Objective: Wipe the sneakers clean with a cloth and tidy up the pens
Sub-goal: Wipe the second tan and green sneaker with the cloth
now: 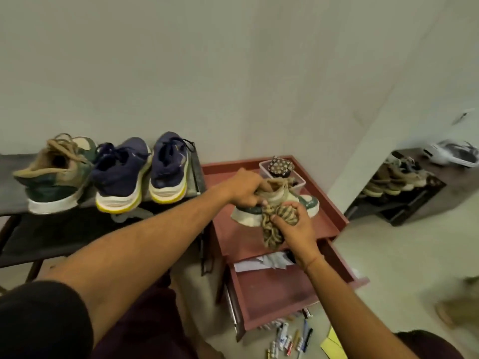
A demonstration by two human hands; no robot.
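A green and tan sneaker (pixel 309 203) with a cream sole stands on the red cabinet top (pixel 329 224). My left hand (pixel 246 189) grips it at the heel collar. My right hand (pixel 293 224) holds a bunched striped cloth (pixel 272 229) against the sneaker's side. On the dark shoe rack (pixel 15 161) at the left stand the matching green and tan sneaker (pixel 54 177) and two navy sneakers with yellow-edged soles (pixel 121 177) (pixel 168 169). Several pens (pixel 290 338) lie scattered on the floor below the cabinet.
The cabinet's drawer (pixel 272 291) is pulled open, with white papers (pixel 261 263) at its back. A clear box with a patterned object (pixel 281 168) sits at the cabinet's rear. A yellow paper (pixel 333 343) lies by the pens. Another shoe rack (pixel 404 195) stands at the right.
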